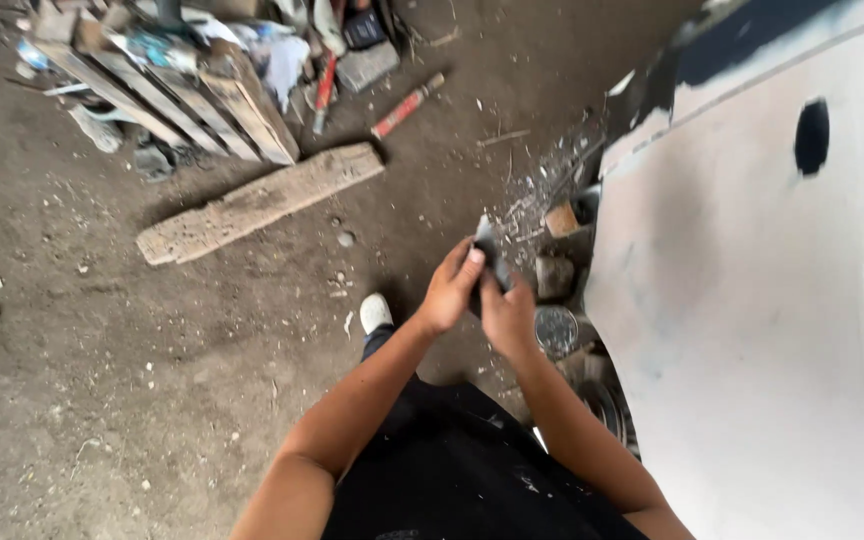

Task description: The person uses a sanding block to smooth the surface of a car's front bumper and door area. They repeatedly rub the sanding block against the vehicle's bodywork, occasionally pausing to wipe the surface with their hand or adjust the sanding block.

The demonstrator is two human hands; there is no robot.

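Head view: both hands pinch a small dark folded sheet above the dirt floor.
Left hand and right hand grip the sheet by fingertips beside the sanded white panel; loose hold, could slip into rubble.

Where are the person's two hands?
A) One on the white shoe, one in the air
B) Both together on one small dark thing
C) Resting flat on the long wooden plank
B: the left hand and the right hand meet around a small dark object, well clear of the wooden plank on the dirt floor.
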